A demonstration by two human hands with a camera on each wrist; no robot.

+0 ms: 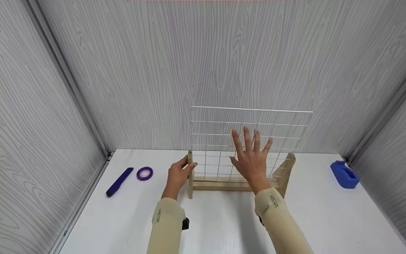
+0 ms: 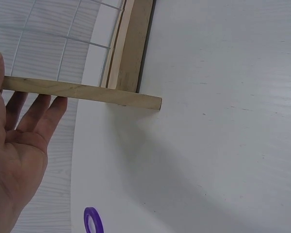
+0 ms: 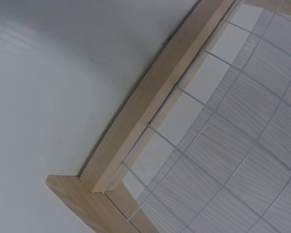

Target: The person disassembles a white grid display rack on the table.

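A white wire grid panel [image 1: 220, 121] stands upright in a wooden stand with a bottom rail [image 1: 220, 186] and two side pieces. My left hand [image 1: 179, 175] holds the stand's left side piece [image 2: 87, 91], thumb on one face and fingers on the other. In front of the grid my right hand [image 1: 253, 163] is spread, its fingers straight and pointing up; whether it touches the wires cannot be told. The right wrist view shows the grid's lower edge along the rail [image 3: 150, 97], next to the right side piece [image 3: 82, 201], with only a sliver of the hand.
To the left on the white table [image 1: 217, 225] lie a dark purple elongated object [image 1: 120, 181] and a purple ring-shaped roll [image 1: 145, 173]. A blue tape dispenser [image 1: 344, 174] sits at the far right. Wood-grain panels [image 1: 189, 63] enclose the table at the back and both sides.
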